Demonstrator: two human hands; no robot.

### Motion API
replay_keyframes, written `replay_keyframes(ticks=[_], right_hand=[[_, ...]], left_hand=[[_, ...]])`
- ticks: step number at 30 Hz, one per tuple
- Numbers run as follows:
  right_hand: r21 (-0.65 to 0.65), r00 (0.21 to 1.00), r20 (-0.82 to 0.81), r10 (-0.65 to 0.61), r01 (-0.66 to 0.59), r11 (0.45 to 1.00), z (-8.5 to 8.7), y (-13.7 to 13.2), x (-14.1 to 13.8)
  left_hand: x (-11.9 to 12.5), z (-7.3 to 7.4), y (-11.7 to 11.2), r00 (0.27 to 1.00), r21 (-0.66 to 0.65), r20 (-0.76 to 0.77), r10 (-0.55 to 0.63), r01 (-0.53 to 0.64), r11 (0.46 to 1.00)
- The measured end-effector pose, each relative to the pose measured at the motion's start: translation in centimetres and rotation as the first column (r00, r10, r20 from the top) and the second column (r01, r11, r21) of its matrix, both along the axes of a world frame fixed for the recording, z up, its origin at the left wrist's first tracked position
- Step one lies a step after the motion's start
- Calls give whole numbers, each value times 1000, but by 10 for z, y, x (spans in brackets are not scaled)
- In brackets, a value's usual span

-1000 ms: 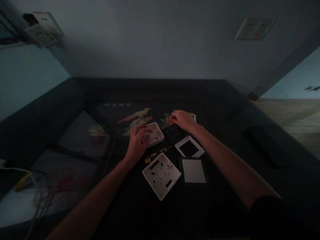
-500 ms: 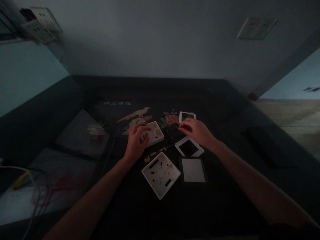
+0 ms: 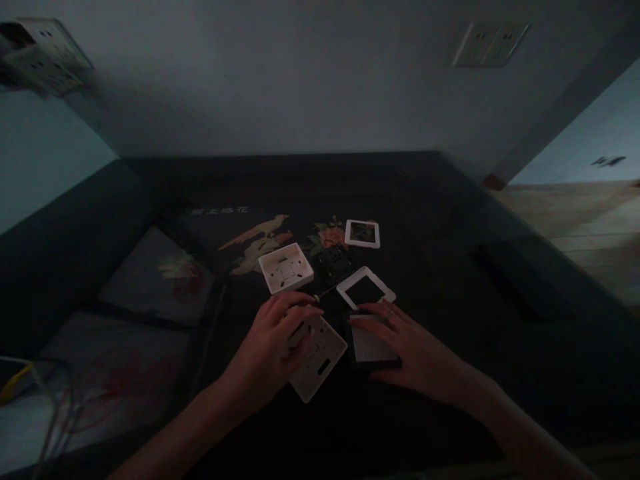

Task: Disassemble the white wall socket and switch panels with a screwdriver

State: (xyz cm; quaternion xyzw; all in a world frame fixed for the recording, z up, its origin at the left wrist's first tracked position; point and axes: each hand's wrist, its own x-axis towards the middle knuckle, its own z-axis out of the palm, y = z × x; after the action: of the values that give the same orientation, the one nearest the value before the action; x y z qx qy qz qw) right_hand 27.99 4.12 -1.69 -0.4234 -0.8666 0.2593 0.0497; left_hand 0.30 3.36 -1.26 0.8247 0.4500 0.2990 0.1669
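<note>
My left hand (image 3: pixel 275 337) reaches over the upper left part of a shallow white square mounting box (image 3: pixel 326 347), fingers curved and thumb apart. Beneath its fingertips, a thin screwdriver (image 3: pixel 327 291) is partly hidden. My right hand (image 3: pixel 407 343) spans a pale rectangular switch panel (image 3: pixel 371 343) with a dark border, fingers across its far part and thumb at the near edge. Just beyond lies a white square frame (image 3: pixel 389 293). Farther off are a second white mounting box (image 3: pixel 286 268) and a black square part (image 3: pixel 334 264).
Another white frame (image 3: pixel 363 244) lies at the back of the dark glossy table (image 3: pixel 420 200), near a bird and flower picture. A dark flat object (image 3: pixel 520 280) is at right. Cables (image 3: pixel 50 400) run at the left. Wall sockets (image 3: pixel 491 44) are above.
My left hand has come back from the far mounting box to the near one. My right hand has moved from the black part to the panel. The view has shifted slightly.
</note>
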Motion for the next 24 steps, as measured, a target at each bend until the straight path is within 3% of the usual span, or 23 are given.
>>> replay_keyframes(ticks=[6, 18, 21, 24], right_hand=[[41, 992, -45, -121, 123, 992, -3, -11, 22], [221, 938, -76, -338, 347, 911, -22, -27, 76], [227, 937, -67, -343, 349, 909, -25, -26, 79], [216, 938, -68, -339, 346, 913, -26, -26, 81]], left_hand=[[-4, -5, -17, 995, -52, -102, -13, 8, 999], [5, -11, -37, 968, -73, -234, -86, 70, 995], [5, -5, -38, 956, -140, -231, -180, 151, 979], [1, 5, -35, 926, -245, -187, -328, 279, 928]])
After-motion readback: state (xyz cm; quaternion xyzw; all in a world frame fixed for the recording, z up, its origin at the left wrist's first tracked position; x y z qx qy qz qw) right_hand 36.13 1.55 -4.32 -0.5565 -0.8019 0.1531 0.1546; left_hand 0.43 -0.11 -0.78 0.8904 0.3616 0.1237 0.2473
